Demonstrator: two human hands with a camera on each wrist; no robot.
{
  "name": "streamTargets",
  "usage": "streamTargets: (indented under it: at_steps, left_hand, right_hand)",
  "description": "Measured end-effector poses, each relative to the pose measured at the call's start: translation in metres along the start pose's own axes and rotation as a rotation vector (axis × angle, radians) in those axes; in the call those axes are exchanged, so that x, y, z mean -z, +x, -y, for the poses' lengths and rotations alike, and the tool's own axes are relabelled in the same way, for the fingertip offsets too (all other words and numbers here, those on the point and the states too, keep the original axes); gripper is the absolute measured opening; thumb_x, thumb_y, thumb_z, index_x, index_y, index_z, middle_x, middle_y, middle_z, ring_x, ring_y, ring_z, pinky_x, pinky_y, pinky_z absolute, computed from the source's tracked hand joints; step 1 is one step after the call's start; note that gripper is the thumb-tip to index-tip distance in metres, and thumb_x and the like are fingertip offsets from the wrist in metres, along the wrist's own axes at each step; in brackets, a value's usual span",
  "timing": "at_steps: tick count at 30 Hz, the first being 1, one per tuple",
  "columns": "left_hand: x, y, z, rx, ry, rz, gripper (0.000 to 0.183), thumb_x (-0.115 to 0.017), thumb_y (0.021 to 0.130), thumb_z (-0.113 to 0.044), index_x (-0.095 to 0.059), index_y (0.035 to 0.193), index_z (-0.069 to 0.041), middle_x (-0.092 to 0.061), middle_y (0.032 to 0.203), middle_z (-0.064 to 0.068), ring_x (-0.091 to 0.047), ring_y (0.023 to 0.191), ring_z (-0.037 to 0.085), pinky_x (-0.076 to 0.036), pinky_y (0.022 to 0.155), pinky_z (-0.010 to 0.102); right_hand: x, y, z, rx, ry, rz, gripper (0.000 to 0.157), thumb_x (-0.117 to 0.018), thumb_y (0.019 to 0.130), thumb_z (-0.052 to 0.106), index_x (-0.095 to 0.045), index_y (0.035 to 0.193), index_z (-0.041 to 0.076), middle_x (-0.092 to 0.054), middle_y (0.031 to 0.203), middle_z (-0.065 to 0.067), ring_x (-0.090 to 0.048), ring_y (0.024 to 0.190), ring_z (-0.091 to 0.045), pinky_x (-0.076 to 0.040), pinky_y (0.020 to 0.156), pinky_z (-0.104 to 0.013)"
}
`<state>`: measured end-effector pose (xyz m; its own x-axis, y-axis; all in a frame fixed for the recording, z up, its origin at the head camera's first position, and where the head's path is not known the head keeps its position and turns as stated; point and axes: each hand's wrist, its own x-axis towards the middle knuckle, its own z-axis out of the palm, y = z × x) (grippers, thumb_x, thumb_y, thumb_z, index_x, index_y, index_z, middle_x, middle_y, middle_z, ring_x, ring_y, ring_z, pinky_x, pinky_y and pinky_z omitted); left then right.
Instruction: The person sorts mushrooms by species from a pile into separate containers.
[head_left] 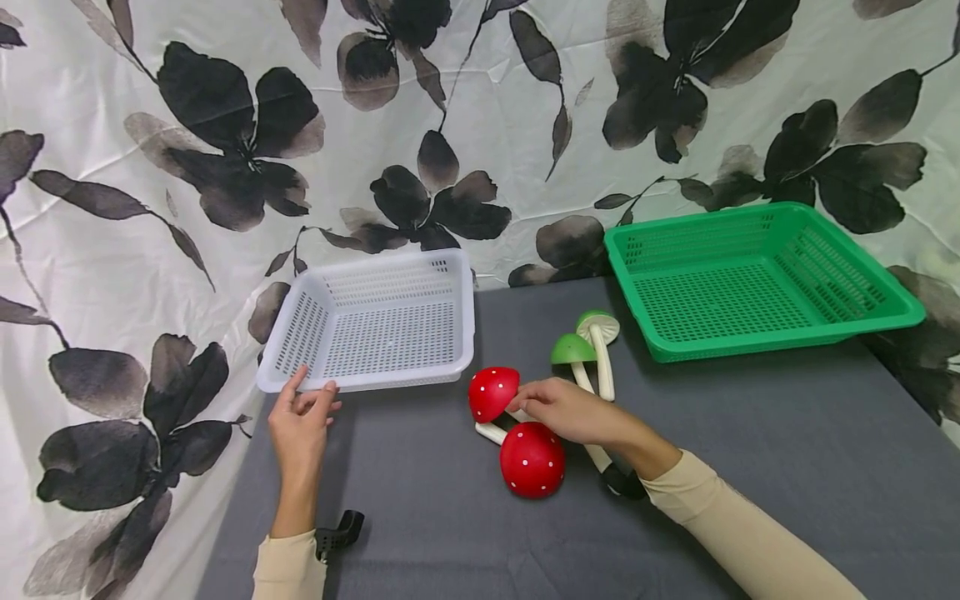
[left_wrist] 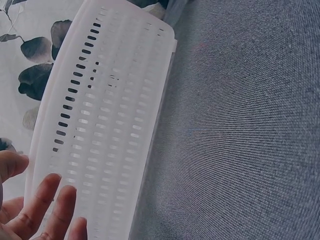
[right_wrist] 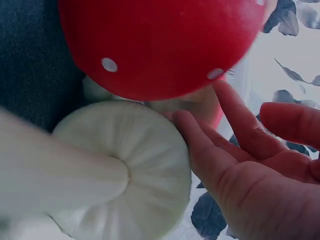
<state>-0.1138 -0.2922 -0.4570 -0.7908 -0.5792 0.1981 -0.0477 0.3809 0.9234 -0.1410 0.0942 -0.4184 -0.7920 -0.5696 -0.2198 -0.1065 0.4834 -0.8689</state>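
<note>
My left hand (head_left: pixel 302 421) is at the near left corner of a white plastic basket (head_left: pixel 397 385). In the left wrist view its fingers lie loosely in front of the basket's slotted wall (left_wrist: pixel 107 125); whether they touch it I cannot tell. Over the toy mushrooms hovers my right hand (head_left: pixel 573 411), fingertips beside a red cap with white dots (head_left: pixel 493 394). A second red-capped mushroom (head_left: pixel 532 460) lies just below that hand. In the right wrist view the thumb stands apart, and the fingers reach between a red cap (right_wrist: pixel 165 45) and a pale gilled underside (right_wrist: pixel 150 165).
Two green-capped mushrooms (head_left: pixel 573 349) lie beyond the right hand, stems toward me. A dark-capped mushroom (head_left: pixel 622 482) is partly hidden under the right wrist. At the back right stands a green basket (head_left: pixel 787 337). Grey cloth (head_left: pixel 420 517) covers the table; a floral curtain (head_left: pixel 247 167) hangs behind.
</note>
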Motion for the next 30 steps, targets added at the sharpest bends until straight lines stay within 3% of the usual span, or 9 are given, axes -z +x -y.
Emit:
streamTargets:
  at_steps: [3,6,9,13,16,19,22,26,30]
  left_hand:
    - [-0.001,0.0,-0.001,0.0,0.003,0.002,0.056,-0.076,0.092,-0.028,-0.057,0.144,-0.019,-0.077,0.089,0.009,-0.072,0.067,0.005,-0.057,0.057,0.024]
    - [-0.001,-0.001,-0.003,-0.003,0.006,0.004,0.056,-0.076,0.093,-0.027,-0.057,0.144,-0.018,-0.076,0.092,0.014,-0.072,0.067,0.005,-0.056,0.057,0.024]
    - [-0.002,-0.001,-0.003,0.002,0.008,0.007,0.056,-0.076,0.093,-0.028,-0.057,0.145,-0.019,-0.076,0.094,0.016,-0.072,0.068,0.005,-0.056,0.058,0.024]
    - [-0.002,-0.002,-0.003,0.004,0.013,0.012,0.056,-0.076,0.093,-0.029,-0.057,0.145,-0.02,-0.076,0.092,0.012,-0.072,0.068,0.006,-0.056,0.058,0.023]
    - [-0.003,-0.003,-0.004,-0.003,0.013,0.02,0.056,-0.076,0.093,-0.029,-0.057,0.145,-0.02,-0.076,0.091,0.01,-0.073,0.068,0.008,-0.055,0.058,0.021]
    - [-0.003,-0.003,-0.004,-0.006,0.005,0.029,0.057,-0.076,0.093,-0.028,-0.056,0.145,-0.019,-0.077,0.091,0.01,-0.073,0.068,0.008,-0.054,0.057,0.02]
    - [-0.003,-0.002,-0.004,-0.005,-0.004,0.032,0.059,-0.076,0.093,-0.025,-0.054,0.147,-0.015,-0.077,0.091,0.009,-0.072,0.066,0.007,-0.054,0.056,0.02]
    - [-0.003,0.0,-0.003,-0.015,-0.001,0.028,0.06,-0.076,0.093,-0.024,-0.054,0.147,-0.012,-0.077,0.09,0.008,-0.071,0.065,0.005,-0.053,0.055,0.019]
    - [-0.003,-0.003,-0.004,-0.028,0.0,0.016,0.057,-0.076,0.093,-0.025,-0.056,0.145,-0.014,-0.077,0.091,0.012,-0.072,0.065,0.007,-0.054,0.056,0.02]
  right_hand:
    - [-0.001,0.003,0.001,0.008,-0.038,0.015,0.029,-0.054,0.099,0.009,-0.071,0.12,0.0,-0.067,0.1,-0.012,-0.055,0.082,-0.02,-0.053,0.074,-0.03]
    - [-0.001,0.007,0.003,0.024,-0.113,0.042,0.025,-0.055,0.099,0.008,-0.074,0.114,0.002,-0.067,0.089,-0.007,-0.057,0.079,-0.017,-0.052,0.071,-0.03]
    - [-0.002,0.012,0.005,0.044,-0.21,0.094,0.02,-0.056,0.1,0.009,-0.074,0.091,0.004,-0.057,0.069,0.0,-0.052,0.065,-0.013,-0.049,0.064,-0.028]
    - [-0.003,0.017,0.008,0.042,-0.262,0.135,0.034,-0.055,0.099,0.008,-0.056,0.066,0.009,-0.042,0.055,0.004,-0.042,0.051,-0.01,-0.041,0.055,-0.024]
    - [-0.003,0.019,0.008,0.03,-0.234,0.102,0.03,-0.056,0.098,0.005,-0.062,0.068,0.007,-0.047,0.058,0.001,-0.043,0.053,-0.011,-0.041,0.055,-0.024]
    - [-0.002,0.019,0.005,0.029,-0.218,0.046,0.017,-0.06,0.095,0.001,-0.076,0.089,0.002,-0.062,0.074,-0.001,-0.052,0.068,-0.012,-0.048,0.061,-0.024]
    - [-0.004,0.02,0.002,0.044,-0.239,-0.015,0.019,-0.064,0.092,-0.002,-0.077,0.105,0.001,-0.072,0.092,-0.004,-0.062,0.083,-0.014,-0.055,0.072,-0.027]
    - [-0.009,0.026,-0.001,0.055,-0.305,-0.074,0.015,-0.071,0.088,0.0,-0.076,0.102,0.003,-0.073,0.088,-0.002,-0.065,0.081,-0.012,-0.056,0.075,-0.029]
    - [-0.016,0.032,-0.004,0.037,-0.365,-0.1,0.006,-0.078,0.084,0.005,-0.077,0.088,0.009,-0.068,0.073,0.003,-0.059,0.068,-0.009,-0.051,0.065,-0.027]
